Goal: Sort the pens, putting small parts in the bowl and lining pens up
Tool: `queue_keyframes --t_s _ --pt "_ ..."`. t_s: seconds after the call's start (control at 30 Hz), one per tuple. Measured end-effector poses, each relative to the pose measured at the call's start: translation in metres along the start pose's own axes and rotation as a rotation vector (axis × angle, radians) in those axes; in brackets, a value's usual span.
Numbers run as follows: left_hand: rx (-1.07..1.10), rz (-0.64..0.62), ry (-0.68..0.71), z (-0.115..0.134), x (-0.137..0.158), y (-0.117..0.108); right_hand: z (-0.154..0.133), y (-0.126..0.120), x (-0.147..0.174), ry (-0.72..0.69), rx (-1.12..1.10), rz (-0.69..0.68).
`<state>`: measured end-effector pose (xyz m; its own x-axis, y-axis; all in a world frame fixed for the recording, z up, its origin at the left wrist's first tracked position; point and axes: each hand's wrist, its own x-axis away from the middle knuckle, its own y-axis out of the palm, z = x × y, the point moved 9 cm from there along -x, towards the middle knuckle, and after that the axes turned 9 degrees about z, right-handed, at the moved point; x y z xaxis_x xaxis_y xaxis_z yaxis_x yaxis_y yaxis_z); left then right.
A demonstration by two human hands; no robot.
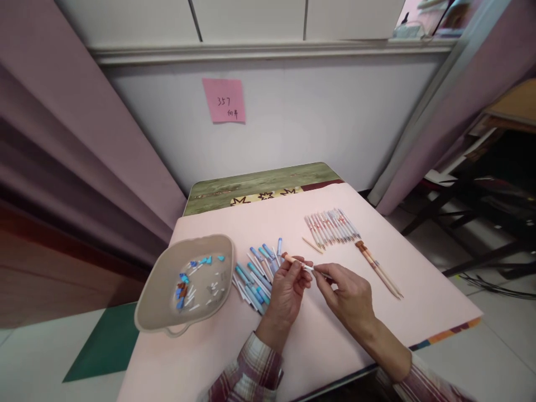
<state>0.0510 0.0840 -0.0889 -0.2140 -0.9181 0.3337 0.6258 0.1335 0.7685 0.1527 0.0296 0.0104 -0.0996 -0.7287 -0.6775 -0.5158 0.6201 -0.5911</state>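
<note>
- The left hand (288, 290) pinched a pen (293, 260) between thumb and fingertips, holding it just above the table (318, 340).
- The pen looked slim, with a pale orange barrel and a whitish end pointing toward the right hand (345, 293).
- The right hand's thumb and forefinger were closed on that whitish end — what exactly they gripped was too small to tell.
- Just left of the hands lay a heap of blue pens (256, 274), loosely crossed.
- Beyond the hands, a row of pens (330, 226) lay side by side — neat, parallel.
- Two brown-capped pens (379, 269) lay right of the hands.
- A beige bowl (161, 290) at the left held small blue and white parts.
</note>
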Motion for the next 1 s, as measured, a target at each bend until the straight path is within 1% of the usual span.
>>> queue_keyframes --t_s 0.1,0.2,0.3,0.43,0.6,0.73,0.8,0.87,0.9,0.93,1.0 --pt "0.019 0.043 -0.014 -0.001 -0.002 -0.005 -0.012 0.003 -0.003 -0.106 0.090 0.010" --pt "0.041 0.089 -0.031 -0.002 -0.004 -0.010 -0.019 0.006 -0.004 -0.150 0.152 -0.006" --pt "0.048 0.113 -0.029 -0.001 -0.006 -0.013 -0.018 0.009 -0.005 -0.128 0.172 -0.032" --pt "0.062 0.147 -0.013 0.003 -0.006 -0.015 -0.010 0.012 -0.005 -0.066 0.124 -0.046" --pt "0.067 0.109 -0.036 -0.002 -0.004 -0.011 -0.009 0.017 -0.003 -0.037 0.082 -0.046" --pt "0.111 0.133 -0.033 -0.002 -0.005 -0.013 -0.011 0.013 -0.007 -0.012 0.004 -0.041" --pt "0.135 0.151 -0.021 0.002 -0.007 -0.017 -0.002 0.007 -0.011 0.062 -0.104 -0.030" --pt "0.158 0.174 0.002 0.010 -0.009 -0.021 0.018 0.002 -0.014 0.181 -0.192 -0.009" --pt "0.171 0.192 0.015 0.015 -0.011 -0.024 0.030 0.001 -0.014 0.240 -0.197 0.004" --pt "0.191 0.216 0.025 0.020 -0.013 -0.028 0.043 0.001 -0.014 0.288 -0.163 0.015" --pt "0.247 0.267 0.020 0.027 -0.018 -0.034 0.064 0.008 -0.014 0.310 -0.003 0.011"
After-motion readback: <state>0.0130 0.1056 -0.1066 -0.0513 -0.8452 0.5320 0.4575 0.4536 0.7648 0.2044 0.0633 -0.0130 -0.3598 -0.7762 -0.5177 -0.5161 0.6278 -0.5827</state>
